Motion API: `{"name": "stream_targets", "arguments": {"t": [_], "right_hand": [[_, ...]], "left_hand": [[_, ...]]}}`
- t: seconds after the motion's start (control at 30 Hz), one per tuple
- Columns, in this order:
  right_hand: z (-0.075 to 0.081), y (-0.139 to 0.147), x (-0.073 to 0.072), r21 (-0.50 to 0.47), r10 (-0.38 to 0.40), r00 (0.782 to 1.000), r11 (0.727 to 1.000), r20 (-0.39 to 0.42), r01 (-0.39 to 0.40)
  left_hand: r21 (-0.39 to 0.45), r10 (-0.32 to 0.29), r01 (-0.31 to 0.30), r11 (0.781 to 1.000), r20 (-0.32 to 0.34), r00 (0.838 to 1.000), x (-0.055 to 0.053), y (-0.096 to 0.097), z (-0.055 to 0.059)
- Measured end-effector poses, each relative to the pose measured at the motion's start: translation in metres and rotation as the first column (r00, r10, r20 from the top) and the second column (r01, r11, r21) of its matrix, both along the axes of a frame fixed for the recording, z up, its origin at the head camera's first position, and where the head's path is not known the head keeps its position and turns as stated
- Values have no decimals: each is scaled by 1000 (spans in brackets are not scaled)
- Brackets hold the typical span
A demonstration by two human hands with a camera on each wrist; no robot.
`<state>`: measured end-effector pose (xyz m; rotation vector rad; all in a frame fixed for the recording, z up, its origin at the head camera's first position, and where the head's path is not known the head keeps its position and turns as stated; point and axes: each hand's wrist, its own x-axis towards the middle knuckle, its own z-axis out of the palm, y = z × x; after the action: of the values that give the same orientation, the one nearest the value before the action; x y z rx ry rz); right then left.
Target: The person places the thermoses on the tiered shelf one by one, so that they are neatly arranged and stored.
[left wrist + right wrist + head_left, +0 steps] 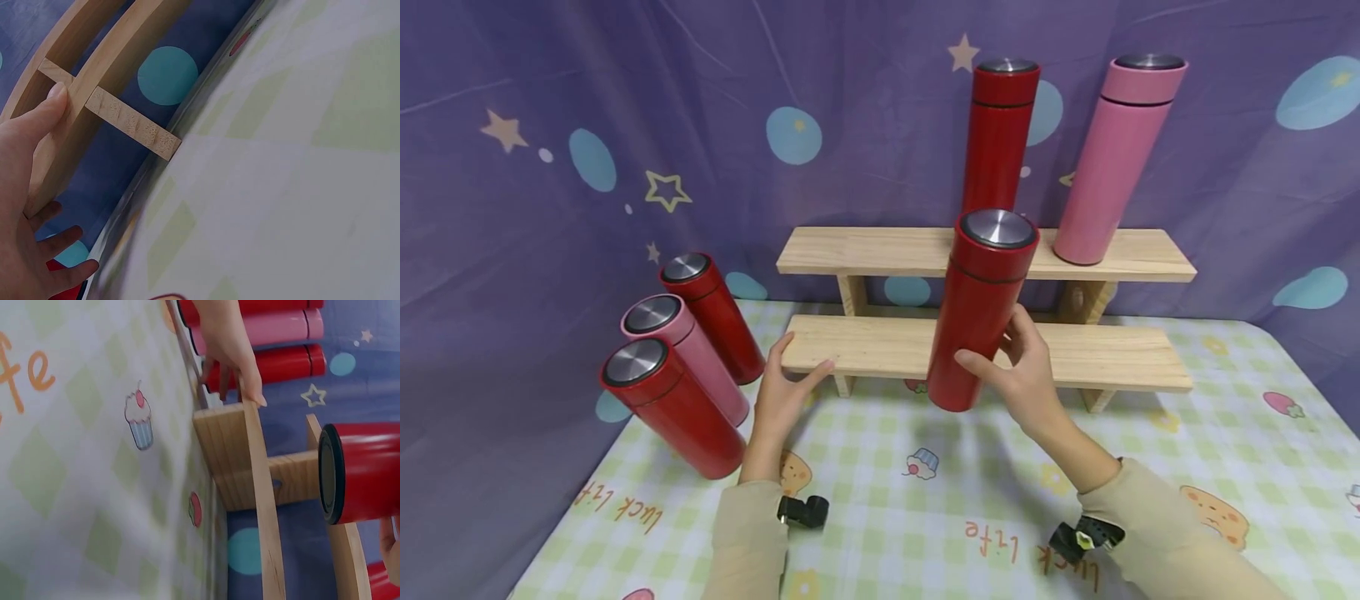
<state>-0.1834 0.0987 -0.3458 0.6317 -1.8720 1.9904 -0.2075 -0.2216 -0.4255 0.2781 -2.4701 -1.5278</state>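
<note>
My right hand (1032,385) grips a red thermos bottle (979,312) by its lower body, thumb in front. The bottle has a steel-topped lid, tilts slightly and hangs in front of the two-tier wooden shelf (865,346). In the right wrist view its dark base (328,474) shows above the lower board. My left hand (777,402) touches the left end of the lower board, thumb on the front edge and other fingers spread, as the left wrist view shows the thumb (47,115). On the upper board stand another red bottle (1000,142) and a pink bottle (1116,167).
Left of my left hand stand a front red bottle (673,408), a pink bottle (688,354) and a rear red bottle (715,321), close together. A checked cloth (865,533) covers the table. A purple patterned curtain (865,67) hangs behind the shelf.
</note>
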Motion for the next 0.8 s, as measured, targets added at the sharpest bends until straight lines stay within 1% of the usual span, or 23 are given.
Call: {"name": "stream_targets", "arguments": {"t": [0.17,0.3,0.53,0.8], "right_hand": [[-1,-15,-3,-23,-7,999,1000,54,8],[-2,-27,-9,-33,-5,997,999,74,7],[-2,-40,-20,0,-3,999,1000,47,3],[4,-51,-31,37,-4,1000,999,31,3]], "left_hand": [[3,-7,7,1000,-8,1000,-1,0,-1],[0,-2,2,1000,-3,1000,0,-1,-1],[-3,-6,6,1000,4,1000,1,-1,1],[-2,-5,5,1000,3,1000,1,0,0]]}}
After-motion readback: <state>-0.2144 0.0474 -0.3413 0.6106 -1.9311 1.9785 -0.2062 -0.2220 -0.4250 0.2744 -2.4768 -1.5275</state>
